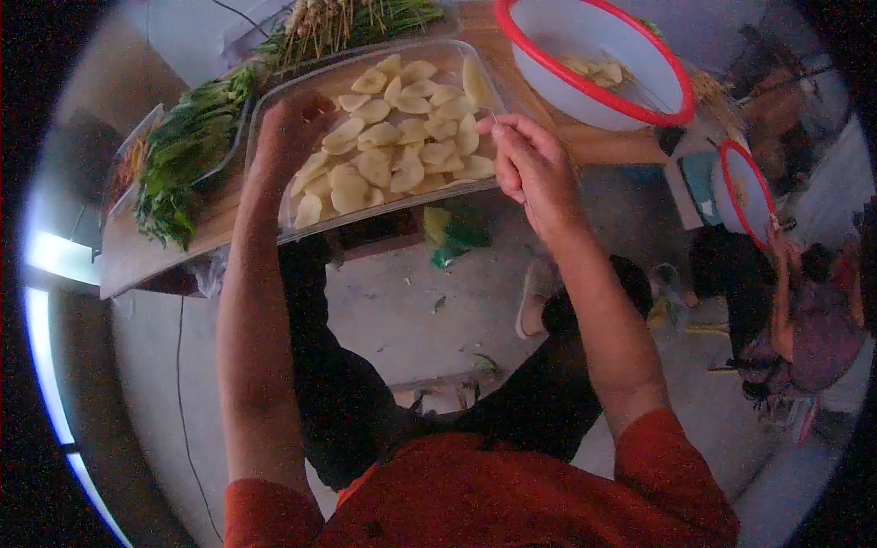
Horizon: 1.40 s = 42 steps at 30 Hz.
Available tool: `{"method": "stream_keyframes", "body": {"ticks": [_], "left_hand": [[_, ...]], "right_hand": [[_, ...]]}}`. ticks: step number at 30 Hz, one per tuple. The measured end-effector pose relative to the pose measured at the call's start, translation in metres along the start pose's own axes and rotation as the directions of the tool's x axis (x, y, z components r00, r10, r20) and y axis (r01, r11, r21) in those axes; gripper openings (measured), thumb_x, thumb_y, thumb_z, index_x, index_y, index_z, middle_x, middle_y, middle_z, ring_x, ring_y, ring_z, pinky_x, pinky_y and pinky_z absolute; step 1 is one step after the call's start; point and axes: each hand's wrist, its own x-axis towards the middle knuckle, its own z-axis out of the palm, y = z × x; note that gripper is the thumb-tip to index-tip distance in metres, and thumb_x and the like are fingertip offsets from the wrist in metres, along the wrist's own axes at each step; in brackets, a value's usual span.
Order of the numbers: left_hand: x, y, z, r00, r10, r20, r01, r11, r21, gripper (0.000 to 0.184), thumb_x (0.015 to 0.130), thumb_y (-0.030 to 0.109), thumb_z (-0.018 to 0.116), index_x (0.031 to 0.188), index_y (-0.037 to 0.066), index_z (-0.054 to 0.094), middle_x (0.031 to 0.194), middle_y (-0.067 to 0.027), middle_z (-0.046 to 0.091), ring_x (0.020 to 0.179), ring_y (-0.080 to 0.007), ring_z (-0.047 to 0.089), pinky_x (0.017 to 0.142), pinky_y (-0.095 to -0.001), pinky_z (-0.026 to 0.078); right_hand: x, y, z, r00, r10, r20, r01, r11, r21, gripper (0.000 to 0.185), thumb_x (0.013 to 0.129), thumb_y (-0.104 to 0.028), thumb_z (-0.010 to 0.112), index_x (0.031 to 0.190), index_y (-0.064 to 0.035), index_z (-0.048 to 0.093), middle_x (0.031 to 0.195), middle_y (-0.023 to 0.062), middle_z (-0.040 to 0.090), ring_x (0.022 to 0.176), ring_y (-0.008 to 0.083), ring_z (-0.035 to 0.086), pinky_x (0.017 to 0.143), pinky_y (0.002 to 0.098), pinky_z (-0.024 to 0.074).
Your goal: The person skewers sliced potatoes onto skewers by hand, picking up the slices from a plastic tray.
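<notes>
A clear plastic tray [402, 209] on the table holds many pale slices, which look like potato [375, 167]. My right hand [534, 164] is at the tray's right edge, fingers closed around a thin skewer [494, 118] whose tip shows above the thumb and forefinger. Over the left side of the tray is my left hand [290, 128], close to the slices. Its fingers are dark and blurred, so whether they grip anything is unclear.
A white basin with a red rim [598, 108] stands right of the tray, with a few slices inside. Leafy greens [196, 137] lie at the left, and bunched green stalks [384, 18] behind. At the right another person [822, 320] holds a red-rimmed basin [744, 196].
</notes>
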Motion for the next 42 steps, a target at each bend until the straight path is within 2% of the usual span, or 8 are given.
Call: {"method": "stream_keyframes", "body": {"ticks": [8, 11, 16, 26, 29, 31, 38, 42], "left_hand": [[0.005, -0.076, 0.03, 0.997, 0.072, -0.02, -0.075, 0.959, -0.272, 0.022, 0.071, 0.016, 0.07, 0.089, 0.006, 0.064, 0.088, -0.0109, 0.066, 0.08, -0.0264, 0.064, 0.068, -0.0352, 0.048], [0.0, -0.056, 0.023, 0.976, 0.212, 0.041, -0.215, 0.972, 0.093, 0.024, 0.07, 0.018, 0.072, 0.089, 0.007, 0.064, 0.094, -0.0106, 0.065, 0.082, -0.0258, 0.063, 0.069, -0.0352, 0.049], [-0.008, -0.01, 0.013, 0.926, -0.066, 0.371, -0.085, 0.923, 0.376, 0.032, 0.068, 0.022, 0.075, 0.094, 0.008, 0.065, 0.096, -0.0112, 0.065, 0.087, -0.0287, 0.062, 0.075, -0.0376, 0.049], [-0.029, 0.0, 0.003, 0.888, -0.049, 0.457, -0.103, 0.948, 0.302, 0.025, 0.075, 0.022, 0.07, 0.089, 0.005, 0.059, 0.091, -0.0129, 0.064, 0.086, -0.0318, 0.06, 0.073, -0.041, 0.047], [-0.021, -0.019, 0.005, 0.855, 0.215, 0.472, -0.349, 0.911, 0.217, 0.02, 0.077, 0.017, 0.068, 0.086, 0.003, 0.057, 0.086, -0.0114, 0.063, 0.076, -0.0261, 0.06, 0.067, -0.0378, 0.048], [-0.022, 0.005, -0.008, 0.864, -0.139, 0.484, 0.161, 0.987, -0.005, 0.018, 0.079, 0.015, 0.064, 0.091, 0.002, 0.058, 0.084, -0.0088, 0.062, 0.07, -0.0163, 0.058, 0.063, -0.0315, 0.048], [-0.023, 0.007, -0.009, 0.964, -0.028, 0.265, 0.185, 0.786, -0.59, 0.025, 0.082, 0.013, 0.062, 0.102, -0.002, 0.058, 0.086, -0.0066, 0.061, 0.074, -0.0127, 0.059, 0.067, -0.0255, 0.049], [-0.021, 0.01, -0.008, 0.945, -0.127, 0.301, 0.325, 0.456, -0.829, 0.025, 0.085, 0.016, 0.061, 0.105, 0.0, 0.057, 0.092, -0.0086, 0.062, 0.081, -0.0192, 0.062, 0.074, -0.03, 0.052]], "right_hand": [[0.003, 0.007, -0.001, 1.0, -0.018, 0.01, 0.018, 0.999, -0.044, 0.025, 0.092, -0.027, 0.051, 0.098, -0.0042, 0.059, 0.051, -0.0064, 0.038, 0.041, 0.0022, 0.032, 0.037, 0.019, 0.0241], [0.003, 0.009, -0.001, 0.999, -0.033, 0.038, 0.034, 0.998, -0.044, 0.026, 0.092, -0.028, 0.051, 0.098, -0.0044, 0.059, 0.051, -0.0065, 0.038, 0.041, 0.0022, 0.032, 0.037, 0.019, 0.0239], [0.003, 0.009, 0.0, 1.0, -0.012, 0.016, 0.013, 0.998, -0.055, 0.025, 0.093, -0.027, 0.05, 0.098, -0.0039, 0.059, 0.052, -0.0066, 0.036, 0.042, 0.0016, 0.03, 0.037, 0.0185, 0.0223], [0.003, 0.007, 0.007, 1.0, -0.019, 0.022, 0.021, 0.994, -0.109, 0.022, 0.093, -0.022, 0.049, 0.098, -0.0024, 0.058, 0.053, -0.0064, 0.035, 0.043, 0.0012, 0.028, 0.037, 0.0179, 0.0217], [0.002, 0.008, 0.01, 0.999, -0.02, 0.037, 0.022, 0.997, -0.076, 0.022, 0.093, -0.022, 0.049, 0.098, -0.0026, 0.058, 0.053, -0.0064, 0.036, 0.042, 0.0012, 0.029, 0.037, 0.0178, 0.0221], [0.002, 0.007, 0.011, 0.999, -0.018, 0.031, 0.02, 0.996, -0.089, 0.022, 0.093, -0.022, 0.049, 0.098, -0.0026, 0.058, 0.053, -0.0064, 0.036, 0.042, 0.0012, 0.029, 0.037, 0.0178, 0.0223], [-0.001, 0.0, 0.017, 0.998, -0.002, 0.066, 0.013, 0.987, -0.161, 0.023, 0.093, -0.023, 0.049, 0.099, -0.0035, 0.059, 0.052, -0.0066, 0.037, 0.042, 0.001, 0.031, 0.038, 0.018, 0.0228], [-0.001, 0.003, 0.02, 0.99, 0.002, 0.141, 0.024, 0.984, -0.179, 0.024, 0.093, -0.024, 0.048, 0.099, -0.0032, 0.059, 0.053, -0.0062, 0.041, 0.043, 0.0029, 0.036, 0.04, 0.0199, 0.0297]]}}
